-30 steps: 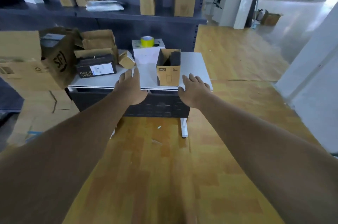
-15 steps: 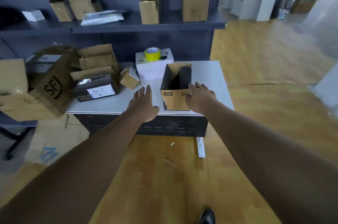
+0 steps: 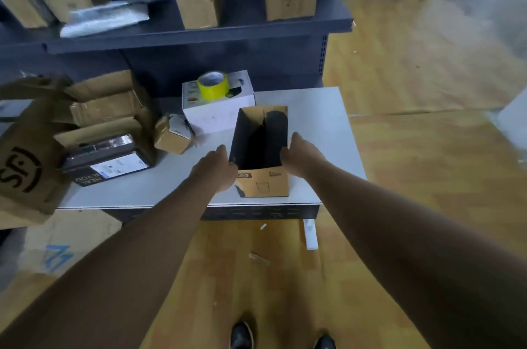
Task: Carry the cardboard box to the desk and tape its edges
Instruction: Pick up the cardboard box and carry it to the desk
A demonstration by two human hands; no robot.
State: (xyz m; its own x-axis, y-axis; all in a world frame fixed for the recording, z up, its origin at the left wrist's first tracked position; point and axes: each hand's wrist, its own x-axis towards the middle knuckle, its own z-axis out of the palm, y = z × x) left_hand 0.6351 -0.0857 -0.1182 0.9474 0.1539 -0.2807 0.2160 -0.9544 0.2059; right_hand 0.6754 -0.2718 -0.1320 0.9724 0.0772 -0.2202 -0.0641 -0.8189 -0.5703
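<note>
Both my hands are now reaching the open cardboard box [image 3: 261, 174], closer than a moment ago. My left hand [image 3: 218, 167] and right hand [image 3: 299, 153] are pressing its two sides, clamping it between them. It is standing at center frame, on the table's [image 3: 319, 120] near edge.

brown cardboard box [image 3: 262, 184], yellow tape roll [image 3: 214, 86], white table [image 3: 313, 109]
</note>
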